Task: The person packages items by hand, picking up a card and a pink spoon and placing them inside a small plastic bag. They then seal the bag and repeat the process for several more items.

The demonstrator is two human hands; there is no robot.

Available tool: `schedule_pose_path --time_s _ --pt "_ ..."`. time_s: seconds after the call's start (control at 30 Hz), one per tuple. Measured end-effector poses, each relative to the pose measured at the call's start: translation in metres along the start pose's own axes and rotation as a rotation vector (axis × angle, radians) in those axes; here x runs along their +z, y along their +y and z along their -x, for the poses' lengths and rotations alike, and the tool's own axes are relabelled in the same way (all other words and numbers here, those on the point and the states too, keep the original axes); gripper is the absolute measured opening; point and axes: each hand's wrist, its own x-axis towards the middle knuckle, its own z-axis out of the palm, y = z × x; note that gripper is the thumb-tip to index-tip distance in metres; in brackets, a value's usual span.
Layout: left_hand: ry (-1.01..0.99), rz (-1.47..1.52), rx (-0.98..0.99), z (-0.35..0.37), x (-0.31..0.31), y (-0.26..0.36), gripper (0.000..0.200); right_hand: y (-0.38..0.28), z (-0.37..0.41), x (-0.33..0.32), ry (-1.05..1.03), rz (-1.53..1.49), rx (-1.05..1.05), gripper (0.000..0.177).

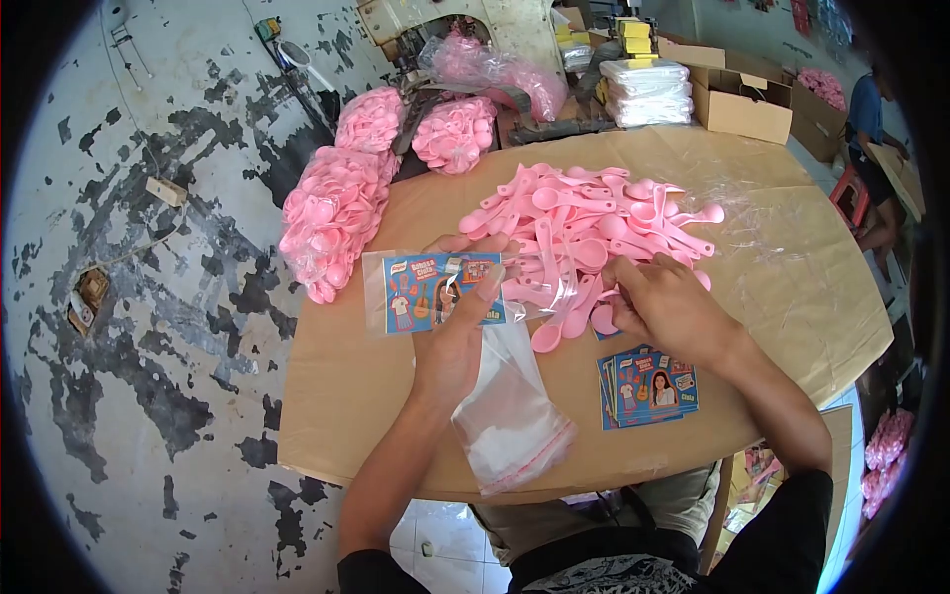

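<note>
My left hand is closed on a clear plastic bag, thumb in front and fingers behind. Inside the bag lies a blue printed card; its open-looking end stretches right toward the spoons. My right hand is pinched at the front edge of a heap of pink plastic spoons, and a pink spoon shows under its fingertips. Below my right hand is a stack of blue cards. A pile of empty clear bags rests beneath my left wrist.
Brown paper covers the table. Filled bags of pink spoons line its left edge. At the back are a sewing-machine-like device, stacked clear packs and a cardboard box. Another person is at the far right.
</note>
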Motion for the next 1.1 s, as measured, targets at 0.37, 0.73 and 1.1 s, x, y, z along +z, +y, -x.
schedule_pose_path --time_s 0.37,0.73,1.1 --pt "-0.009 0.068 -0.043 0.000 -0.005 -0.001 0.040 0.010 -0.003 -0.016 -0.195 -0.239 0.237 0.028" --pt "-0.027 0.031 -0.045 0.002 -0.007 -0.005 0.043 0.009 0.008 -0.010 -0.152 -0.155 0.263 0.038" --pt "-0.021 0.026 -0.049 0.001 -0.008 -0.006 0.041 0.024 0.001 -0.050 -0.244 -0.894 0.300 0.014"
